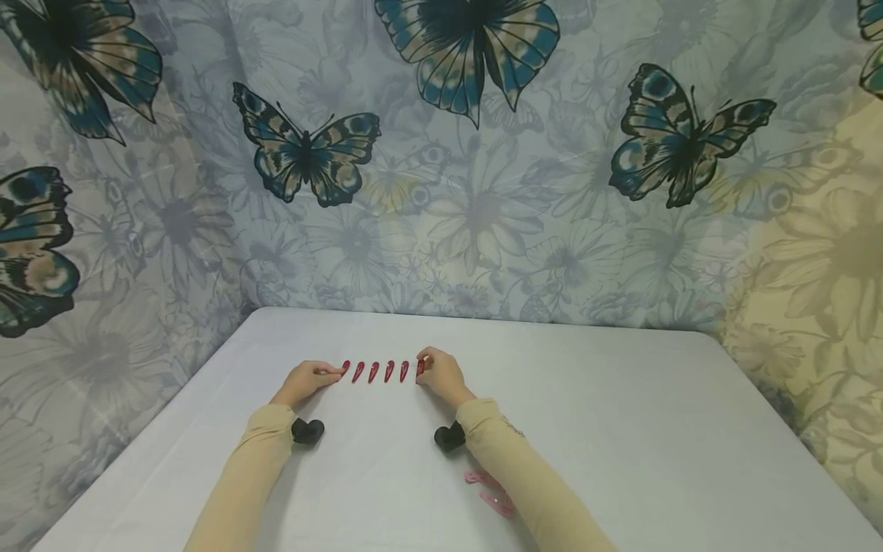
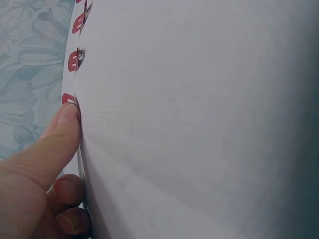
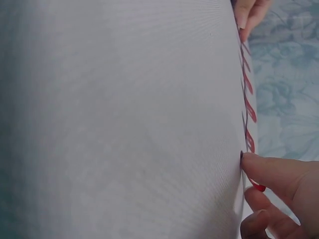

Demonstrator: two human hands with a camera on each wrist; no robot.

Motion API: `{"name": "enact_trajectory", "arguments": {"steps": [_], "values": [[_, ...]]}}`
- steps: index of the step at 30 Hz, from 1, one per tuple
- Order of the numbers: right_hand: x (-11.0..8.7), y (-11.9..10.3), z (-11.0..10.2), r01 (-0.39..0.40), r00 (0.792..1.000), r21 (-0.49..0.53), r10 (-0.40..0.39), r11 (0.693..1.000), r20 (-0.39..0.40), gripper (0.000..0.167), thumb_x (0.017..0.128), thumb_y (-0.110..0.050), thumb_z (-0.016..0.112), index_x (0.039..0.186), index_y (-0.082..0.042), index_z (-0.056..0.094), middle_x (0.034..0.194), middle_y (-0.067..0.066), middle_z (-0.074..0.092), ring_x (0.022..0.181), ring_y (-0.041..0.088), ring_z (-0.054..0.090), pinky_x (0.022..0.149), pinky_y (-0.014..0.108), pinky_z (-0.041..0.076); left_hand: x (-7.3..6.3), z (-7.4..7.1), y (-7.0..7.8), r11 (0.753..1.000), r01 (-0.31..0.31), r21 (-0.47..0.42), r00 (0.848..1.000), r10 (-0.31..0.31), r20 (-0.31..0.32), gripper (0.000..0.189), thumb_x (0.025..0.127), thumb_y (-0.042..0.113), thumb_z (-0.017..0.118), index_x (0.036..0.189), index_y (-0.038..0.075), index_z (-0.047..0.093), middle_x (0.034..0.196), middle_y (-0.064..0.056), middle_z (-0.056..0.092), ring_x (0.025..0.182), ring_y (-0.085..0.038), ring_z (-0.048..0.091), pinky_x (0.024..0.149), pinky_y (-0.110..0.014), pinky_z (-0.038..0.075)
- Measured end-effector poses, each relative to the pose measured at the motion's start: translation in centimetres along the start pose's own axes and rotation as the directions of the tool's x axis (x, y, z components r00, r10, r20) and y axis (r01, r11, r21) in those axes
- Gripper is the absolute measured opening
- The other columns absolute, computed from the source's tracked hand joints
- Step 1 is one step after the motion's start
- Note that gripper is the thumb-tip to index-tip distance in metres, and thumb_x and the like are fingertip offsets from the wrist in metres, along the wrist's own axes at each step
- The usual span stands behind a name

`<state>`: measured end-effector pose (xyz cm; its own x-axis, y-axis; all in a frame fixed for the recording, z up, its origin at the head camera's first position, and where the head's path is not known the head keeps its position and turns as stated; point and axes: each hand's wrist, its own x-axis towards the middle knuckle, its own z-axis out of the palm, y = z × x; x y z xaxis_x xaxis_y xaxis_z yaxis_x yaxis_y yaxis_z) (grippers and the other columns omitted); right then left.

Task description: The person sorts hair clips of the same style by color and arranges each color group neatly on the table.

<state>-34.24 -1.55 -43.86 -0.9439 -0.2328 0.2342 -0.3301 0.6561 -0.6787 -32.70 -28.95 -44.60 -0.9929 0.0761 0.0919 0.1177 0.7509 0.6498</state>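
Several red snap hair clips [image 1: 373, 372] lie side by side in a row on the white table. At the row's left end, my left hand [image 1: 307, 381] has its thumb [image 2: 69, 119] on the lower part of the leftmost red clip [image 2: 69, 98], pinching it against the fingers, which are partly hidden. My right hand [image 1: 443, 376] pinches the rightmost red clip [image 1: 420, 367] between thumb and fingers; in the right wrist view its red end [image 3: 258, 186] pokes out below the thumb [image 3: 264, 167]. The other clips [image 3: 250, 109] stretch between both hands.
Pink hair clips [image 1: 498, 503] lie on the table [image 1: 662, 445] beside and partly under my right forearm. Black wrist devices [image 1: 308, 432] sit at both cuffs. A butterfly-patterned cloth [image 1: 476, 215] hangs behind the table's back edge and along its sides.
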Motion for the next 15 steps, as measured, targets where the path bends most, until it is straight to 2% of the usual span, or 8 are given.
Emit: {"name": "enact_trajectory", "arguments": {"steps": [6, 11, 15], "values": [[-0.01, 0.01, -0.05, 0.003, 1.0, 0.0, -0.003, 1.0, -0.005, 0.031, 0.067, -0.001, 0.075, 0.095, -0.003, 0.063, 0.085, 0.008, 0.059, 0.081, 0.024, 0.055, 0.072, 0.036, 0.043, -0.07, -0.08, 0.15, 1.0, -0.016, -0.019, 1.0, 0.016, -0.006, 0.024, 0.081, 0.021, 0.067, 0.097, 0.002, 0.069, 0.105, -0.017, 0.061, 0.102, -0.037, 0.05, 0.087, -0.049, 0.034], [-0.15, -0.09, -0.2, 0.008, 1.0, -0.002, -0.008, 1.0, 0.008, 0.027, 0.068, 0.0, 0.074, 0.093, -0.001, 0.063, 0.084, 0.008, 0.058, 0.081, 0.024, 0.055, 0.072, 0.036, 0.042, -0.28, -0.06, 0.17, 1.0, -0.017, -0.014, 1.0, 0.017, -0.003, 0.025, 0.082, 0.02, 0.066, 0.098, 0.002, 0.068, 0.107, -0.018, 0.06, 0.105, -0.039, 0.048, 0.089, -0.05, 0.032], [-0.19, -0.08, -0.21, 0.016, 1.0, -0.016, -0.016, 1.0, 0.009, 0.027, 0.068, 0.0, 0.074, 0.093, 0.001, 0.063, 0.084, 0.009, 0.058, 0.081, 0.025, 0.054, 0.073, 0.036, 0.042, -0.5, -0.02, 0.2, 0.999, -0.011, -0.045, 1.0, 0.011, -0.015, 0.024, 0.081, 0.019, 0.066, 0.098, 0.002, 0.069, 0.107, -0.018, 0.06, 0.105, -0.038, 0.048, 0.088, -0.049, 0.033]]}}
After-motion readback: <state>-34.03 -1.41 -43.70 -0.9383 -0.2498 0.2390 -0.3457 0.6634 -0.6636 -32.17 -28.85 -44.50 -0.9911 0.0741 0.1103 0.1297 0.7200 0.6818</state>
